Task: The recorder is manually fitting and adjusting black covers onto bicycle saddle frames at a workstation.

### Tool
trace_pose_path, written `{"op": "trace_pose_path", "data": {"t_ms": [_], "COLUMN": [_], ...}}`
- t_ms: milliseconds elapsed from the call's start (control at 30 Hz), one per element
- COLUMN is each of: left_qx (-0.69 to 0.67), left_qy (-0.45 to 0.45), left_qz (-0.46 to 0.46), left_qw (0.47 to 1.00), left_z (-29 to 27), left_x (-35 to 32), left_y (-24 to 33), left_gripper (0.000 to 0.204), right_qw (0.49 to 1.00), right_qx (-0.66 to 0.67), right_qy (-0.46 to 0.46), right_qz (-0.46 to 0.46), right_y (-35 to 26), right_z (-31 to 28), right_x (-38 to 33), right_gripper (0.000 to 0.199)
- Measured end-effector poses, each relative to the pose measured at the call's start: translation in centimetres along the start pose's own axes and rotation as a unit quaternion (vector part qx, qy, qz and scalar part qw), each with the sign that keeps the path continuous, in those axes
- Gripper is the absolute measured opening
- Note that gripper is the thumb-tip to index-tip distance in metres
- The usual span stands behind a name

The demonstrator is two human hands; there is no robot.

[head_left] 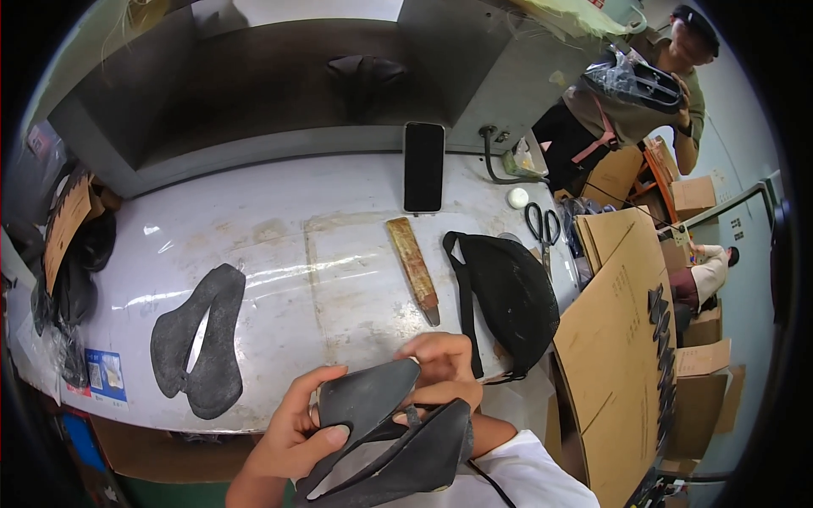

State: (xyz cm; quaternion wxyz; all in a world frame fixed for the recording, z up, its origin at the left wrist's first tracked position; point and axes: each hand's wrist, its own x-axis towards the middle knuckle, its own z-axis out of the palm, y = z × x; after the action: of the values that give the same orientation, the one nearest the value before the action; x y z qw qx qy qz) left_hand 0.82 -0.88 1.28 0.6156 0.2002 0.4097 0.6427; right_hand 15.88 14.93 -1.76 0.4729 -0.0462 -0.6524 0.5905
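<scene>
Head view: left hand [292,427] and right hand [442,368] both clamped on black moulded saddle-shaped shell [385,432], held low over white worktable's [279,254] near edge. Risk, as I judge it: thin springy prongs flex, slip from fingers (table edge close), drop to floor.

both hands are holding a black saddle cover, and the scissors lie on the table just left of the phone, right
Not quite. Both hands, left hand and right hand, do hold the black saddle cover, but the scissors lie to the right of the phone, near the table's right edge. The head view shows this.
</scene>
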Motion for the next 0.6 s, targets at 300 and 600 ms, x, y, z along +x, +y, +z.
{"op": "trace_pose_path", "data": {"t_ms": [300,600], "left_qx": [0.168,0.475], "left_qy": [-0.024,-0.108], "left_qz": [0.008,0.200], "left_qw": [0.986,0.850], "left_z": [-0.2,0.9], "left_x": [-0.3,2.3], "left_y": [1.1,4.4], "left_gripper": [0.078,0.060], "right_qw": [0.993,0.971], "right_qx": [0.044,-0.099], "right_qy": [-0.104,-0.204], "right_qz": [0.037,-0.071], "right_y": [-1.3,-1.5], "right_z": [-0.8,-0.1], "right_x": [0.0,-0.3], "right_gripper": [0.014,0.024]}}
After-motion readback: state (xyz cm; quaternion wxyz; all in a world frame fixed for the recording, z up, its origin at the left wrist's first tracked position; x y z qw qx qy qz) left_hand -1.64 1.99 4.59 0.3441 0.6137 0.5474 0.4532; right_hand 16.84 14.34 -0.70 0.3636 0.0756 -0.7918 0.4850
